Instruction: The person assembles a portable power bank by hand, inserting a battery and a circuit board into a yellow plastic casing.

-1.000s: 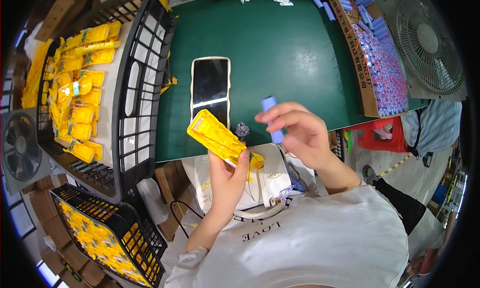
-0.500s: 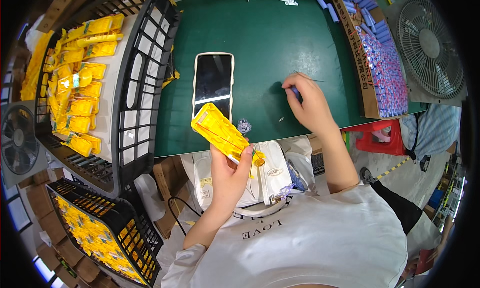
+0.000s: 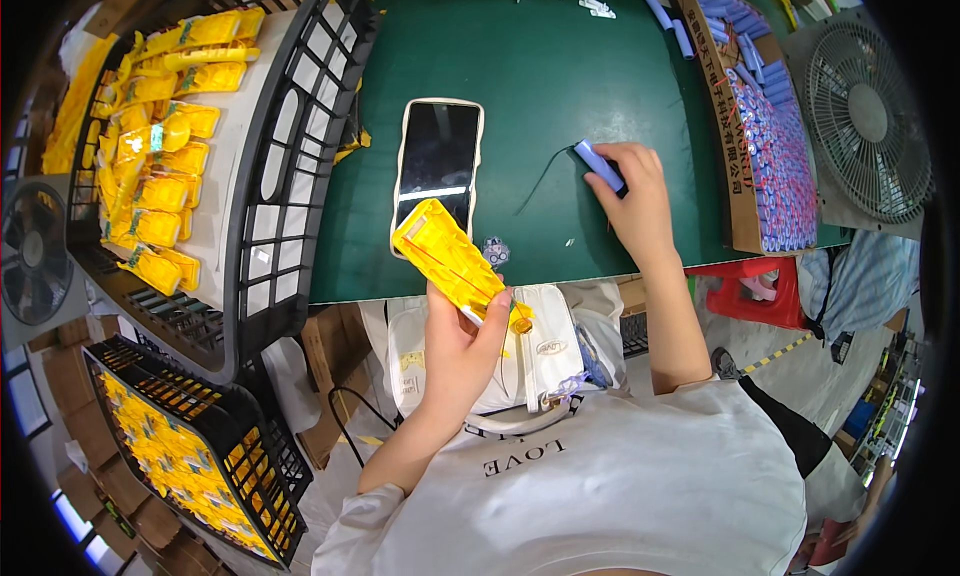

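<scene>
My left hand (image 3: 462, 341) is closed around the lower end of a long yellow plastic housing (image 3: 440, 248), its hollow, ribbed side facing up. The housing hangs over the front edge of the green table (image 3: 540, 86) and overlaps the bottom of a phone (image 3: 442, 141). Over the right part of the table, my right hand (image 3: 642, 201) grips a blue cylindrical battery cell (image 3: 597, 164) between thumb and fingers. From the cell's far end a thin dark wire-like strand (image 3: 541, 177) curves toward the left. A small clear piece with round shapes (image 3: 496, 252) lies beside the housing.
A cardboard box (image 3: 735, 171) packed with battery cells stands at the right, near a fan (image 3: 866, 111). Two loose cells (image 3: 683, 39) and several white pieces (image 3: 597, 8) lie at the back. Black crates (image 3: 295, 146) with yellow housings (image 3: 180, 191) flank the left; a white bag (image 3: 550, 351) sits below the edge.
My right hand has turned and shifted slightly right, so the battery cell, mostly hidden before, now shows. The strand now trails left. My left hand still holds the housing; the view has shifted slightly.
</scene>
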A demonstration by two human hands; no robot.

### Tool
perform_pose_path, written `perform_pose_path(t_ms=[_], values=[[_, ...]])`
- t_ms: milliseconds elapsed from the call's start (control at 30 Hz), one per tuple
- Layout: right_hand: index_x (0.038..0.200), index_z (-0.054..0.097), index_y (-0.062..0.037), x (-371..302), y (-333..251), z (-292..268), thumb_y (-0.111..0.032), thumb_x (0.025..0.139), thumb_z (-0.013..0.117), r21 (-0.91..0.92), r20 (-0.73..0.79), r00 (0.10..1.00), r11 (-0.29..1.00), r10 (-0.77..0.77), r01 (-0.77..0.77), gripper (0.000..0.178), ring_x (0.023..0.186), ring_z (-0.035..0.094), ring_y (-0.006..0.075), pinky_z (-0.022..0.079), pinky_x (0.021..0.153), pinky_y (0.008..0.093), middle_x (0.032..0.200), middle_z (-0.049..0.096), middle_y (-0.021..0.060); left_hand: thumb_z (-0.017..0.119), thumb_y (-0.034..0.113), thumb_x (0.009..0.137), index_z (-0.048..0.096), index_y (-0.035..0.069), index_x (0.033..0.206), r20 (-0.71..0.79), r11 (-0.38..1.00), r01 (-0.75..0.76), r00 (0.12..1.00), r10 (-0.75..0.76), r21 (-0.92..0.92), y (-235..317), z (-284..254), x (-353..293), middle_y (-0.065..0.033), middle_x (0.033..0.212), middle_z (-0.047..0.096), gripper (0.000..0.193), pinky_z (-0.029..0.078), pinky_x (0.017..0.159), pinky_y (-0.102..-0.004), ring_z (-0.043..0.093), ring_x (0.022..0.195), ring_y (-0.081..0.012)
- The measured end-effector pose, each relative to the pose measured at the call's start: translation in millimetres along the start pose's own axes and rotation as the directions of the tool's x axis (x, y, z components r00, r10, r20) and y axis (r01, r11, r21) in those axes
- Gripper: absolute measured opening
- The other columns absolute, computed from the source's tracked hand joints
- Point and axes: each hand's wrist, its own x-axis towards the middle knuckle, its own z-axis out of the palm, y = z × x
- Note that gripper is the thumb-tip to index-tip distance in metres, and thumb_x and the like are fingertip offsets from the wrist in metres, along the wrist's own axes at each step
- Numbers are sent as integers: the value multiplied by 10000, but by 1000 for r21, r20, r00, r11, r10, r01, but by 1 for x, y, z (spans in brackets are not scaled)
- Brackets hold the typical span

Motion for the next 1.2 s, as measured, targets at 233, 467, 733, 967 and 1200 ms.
perform_pose_path(t_ms=[233,467,733,967,1200], values=[[936,607,-2,-3,-14,-21,-37,709,669,-3,163,954,967,251,-254,238,758,571,226,456,673,307,812,589,100,504,-33,848,272,31,1233,58,997,-23,998,18,80,-6,-7,0,-120,1111,465,454,452,868,-316,539,989,-183],[1014,571,51,-27,-93,-26,2,758,624,671,429,903,666,10,-326,266,787,581,170,496,679,254,917,571,121,550,-1,821,338,-9,1173,23,996,-55,998,54,73,-2,0,-1,-113,1059,500,412,428,845,-290,527,968,-152],[986,585,26,-25,-108,-15,-40,753,644,512,300,951,854,-78,-91,249,682,569,198,472,605,275,881,585,118,525,-15,816,298,11,1239,103,970,-159,984,142,181,-3,0,0,-103,1135,477,480,422,868,-302,510,1041,-176],[954,596,16,-27,-119,-14,-50,746,653,539,332,942,808,56,-238,225,603,554,171,459,547,265,790,577,94,567,27,801,341,6,1222,58,955,-149,989,138,257,-1,2,-2,-112,1066,534,478,459,747,-284,556,972,-192],[971,605,25,-17,-115,-22,-66,722,681,486,407,913,845,8,-224,275,591,551,148,449,495,247,760,556,75,570,38,804,356,5,1207,83,923,-239,971,224,301,-1,0,-1,-112,1066,537,458,447,776,-292,561,964,-193]])
